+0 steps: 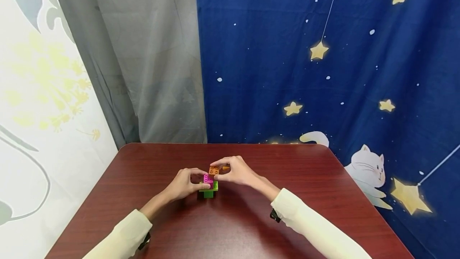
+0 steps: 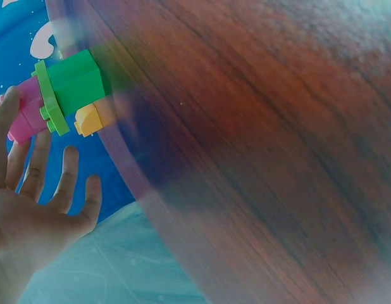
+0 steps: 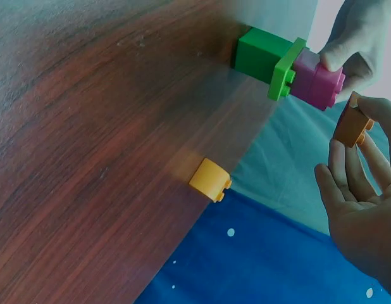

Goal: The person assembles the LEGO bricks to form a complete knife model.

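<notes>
A small tower stands upright on the table: a dark green block [image 3: 262, 54] at the bottom, a flat lime-green plate [image 3: 285, 69] over it, and pink bricks [image 3: 316, 79] on top. My left hand [image 1: 183, 185] grips the pink part from the left, thumb on the near side and fingers behind. Pinched between my right thumb and fingertips is an orange brick [image 1: 214, 170] with studs. In the right wrist view, that brick is apart from the pink studs, and my right hand [image 3: 366, 196] has its other fingers loosely bent.
A yellow-orange brick [image 3: 210, 179] with a curved side rests on the table behind and to the right of the tower. The dark red wooden table [image 1: 172, 227] ends at a grey curtain [image 1: 165, 71] and a blue star-patterned curtain [image 1: 258, 71].
</notes>
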`<state>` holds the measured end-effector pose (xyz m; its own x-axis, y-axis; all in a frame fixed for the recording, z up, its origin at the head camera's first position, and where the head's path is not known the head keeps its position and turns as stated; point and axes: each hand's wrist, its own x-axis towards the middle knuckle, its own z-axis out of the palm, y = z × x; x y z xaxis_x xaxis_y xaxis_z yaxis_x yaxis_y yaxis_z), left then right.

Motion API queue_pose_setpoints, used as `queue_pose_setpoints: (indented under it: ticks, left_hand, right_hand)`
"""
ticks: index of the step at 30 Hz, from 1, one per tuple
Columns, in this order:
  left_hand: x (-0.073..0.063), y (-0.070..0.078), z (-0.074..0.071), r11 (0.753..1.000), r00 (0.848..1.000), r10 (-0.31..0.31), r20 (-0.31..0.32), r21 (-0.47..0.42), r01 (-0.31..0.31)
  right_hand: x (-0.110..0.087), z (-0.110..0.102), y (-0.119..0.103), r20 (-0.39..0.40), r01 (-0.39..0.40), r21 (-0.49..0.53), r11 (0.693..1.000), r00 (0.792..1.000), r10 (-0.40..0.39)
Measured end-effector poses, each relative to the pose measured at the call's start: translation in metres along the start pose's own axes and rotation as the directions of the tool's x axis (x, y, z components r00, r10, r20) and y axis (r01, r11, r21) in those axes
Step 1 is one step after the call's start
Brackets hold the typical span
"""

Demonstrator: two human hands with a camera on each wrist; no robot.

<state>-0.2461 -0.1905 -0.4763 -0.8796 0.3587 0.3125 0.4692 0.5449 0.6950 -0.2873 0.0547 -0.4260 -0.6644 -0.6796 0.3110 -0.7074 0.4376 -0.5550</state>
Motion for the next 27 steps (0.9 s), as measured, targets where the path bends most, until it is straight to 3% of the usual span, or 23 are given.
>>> queue_pose_setpoints:
  ticks: [8,15,23,27]
  left_hand:
    - [0.000,0.000,0.000,1.000,1.000,0.006,0.014,0.025,-0.007]
    - [0.000,0.000,0.001,1.000,1.000,-0.012,0.024,0.019,0.012]
    - [0.000,0.000,0.000,1.000,0.999,0.021,0.030,-0.018,-0.020]
    - [0.000,0.001,-0.001,0.999,0.999,0.032,0.023,-0.011,-0.032]
  right_hand:
    - [0.001,0.010,0.000,0.026,0.048,-0.045,0.998,0.999,-0.047]
    - [0.000,0.016,-0.004,0.025,0.034,-0.047,0.998,0.999,-0.032]
    - [0.001,0.023,-0.002,-0.018,0.068,-0.056,0.996,0.997,-0.069]
    - [0.003,0.023,-0.002,-0.004,0.061,-0.077,0.995,0.998,-0.061]
